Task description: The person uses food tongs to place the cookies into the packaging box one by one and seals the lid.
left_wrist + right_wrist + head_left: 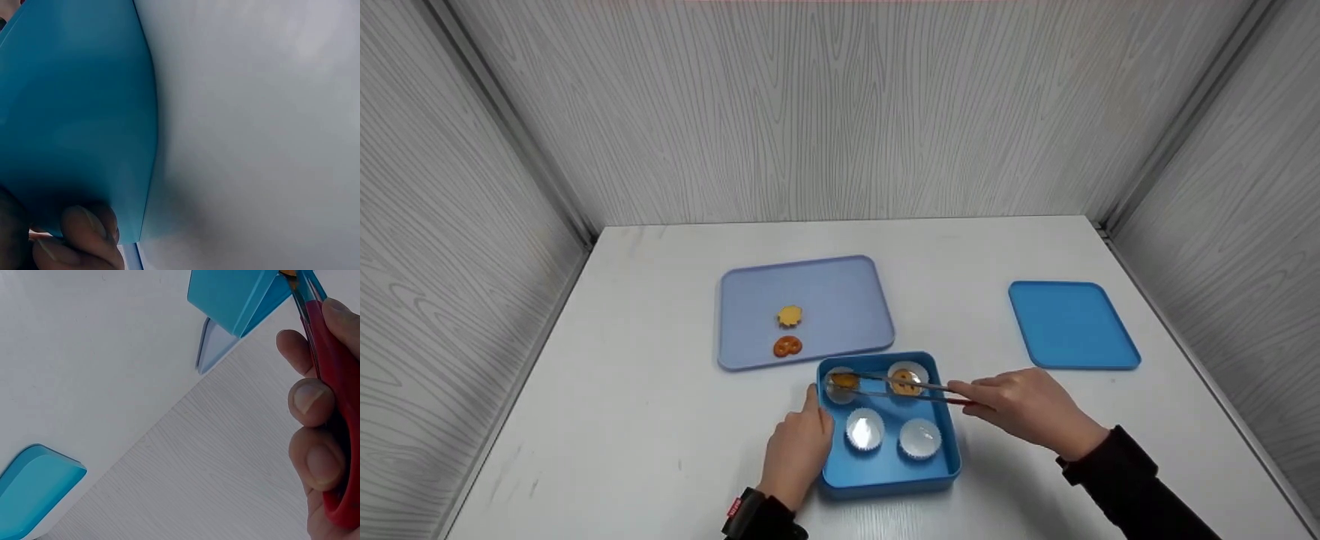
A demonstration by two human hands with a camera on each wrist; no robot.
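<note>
My right hand grips metal tongs with a red handle. They reach across a blue square box, and their tips are at a brown-orange cookie in the back-left paper cup. Under the tongs' arms, a tan cookie with small holes sits in the back-right cup. My left hand holds the box's left side, index finger along the wall; curled fingers show against the outer wall in the left wrist view.
Two white paper cups, front-left and front-right, show no cookie inside. Behind the box, a lavender tray carries a yellow scalloped cookie and a brown pretzel-shaped piece. A flat blue tray lies at the right.
</note>
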